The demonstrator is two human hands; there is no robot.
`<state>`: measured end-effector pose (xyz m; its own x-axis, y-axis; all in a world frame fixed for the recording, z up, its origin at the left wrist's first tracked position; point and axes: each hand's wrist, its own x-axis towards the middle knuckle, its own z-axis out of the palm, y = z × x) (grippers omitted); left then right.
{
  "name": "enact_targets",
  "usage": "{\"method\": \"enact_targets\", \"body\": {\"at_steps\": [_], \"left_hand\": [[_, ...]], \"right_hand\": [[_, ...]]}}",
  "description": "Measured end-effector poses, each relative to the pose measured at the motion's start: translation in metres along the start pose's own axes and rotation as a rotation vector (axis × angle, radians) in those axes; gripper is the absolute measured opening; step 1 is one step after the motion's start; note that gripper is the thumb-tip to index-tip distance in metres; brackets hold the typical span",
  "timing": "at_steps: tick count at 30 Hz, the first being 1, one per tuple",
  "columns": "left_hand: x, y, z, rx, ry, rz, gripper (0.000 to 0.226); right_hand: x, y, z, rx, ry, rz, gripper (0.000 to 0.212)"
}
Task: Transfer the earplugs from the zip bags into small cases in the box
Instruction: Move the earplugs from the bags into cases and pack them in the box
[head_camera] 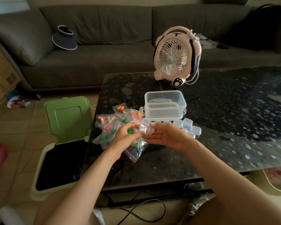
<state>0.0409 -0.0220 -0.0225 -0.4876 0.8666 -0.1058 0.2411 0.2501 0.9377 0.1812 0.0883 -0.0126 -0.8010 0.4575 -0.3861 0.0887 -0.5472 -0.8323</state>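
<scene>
My left hand (124,138) pinches a pair of green earplugs (129,131) above a pile of small zip bags (115,125) holding orange, pink and green earplugs. Palm up, my right hand (165,137) holds a small clear case (144,128) with its lid raised, right beside the green earplugs. Behind the pile stands the clear plastic box (165,105), open and resting on its lid. A row of small clear cases (185,125) lies just in front of the box, to the right of my hands.
All of this sits on a dark glass coffee table (217,127). A pink desk fan (175,57) stands at the table's far edge. A green bin (60,143) with its lid up is on the floor at the left. A grey sofa (104,46) lies beyond.
</scene>
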Motion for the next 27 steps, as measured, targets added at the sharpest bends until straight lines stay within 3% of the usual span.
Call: {"method": "enact_targets", "body": {"at_steps": [5,10,15,21,27], "left_hand": [[-0.001,0.000,-0.003,-0.046,0.018,0.103,0.032],[-0.002,-0.006,0.005,0.161,0.185,0.420,0.040],[0.001,-0.014,0.010,0.374,0.297,0.711,0.034],[0.003,-0.017,0.010,0.475,0.320,0.658,0.039],[0.000,-0.009,0.008,0.430,0.227,0.665,0.023]], "right_hand": [[0.001,0.003,0.000,-0.052,0.111,0.013,0.035],[0.004,0.011,0.005,-0.135,0.112,0.017,0.034],[0.004,0.011,0.011,-0.034,0.010,0.068,0.047],[0.000,0.007,0.012,0.013,-0.019,0.050,0.049],[0.000,0.006,0.012,-0.030,-0.032,0.030,0.040]]}}
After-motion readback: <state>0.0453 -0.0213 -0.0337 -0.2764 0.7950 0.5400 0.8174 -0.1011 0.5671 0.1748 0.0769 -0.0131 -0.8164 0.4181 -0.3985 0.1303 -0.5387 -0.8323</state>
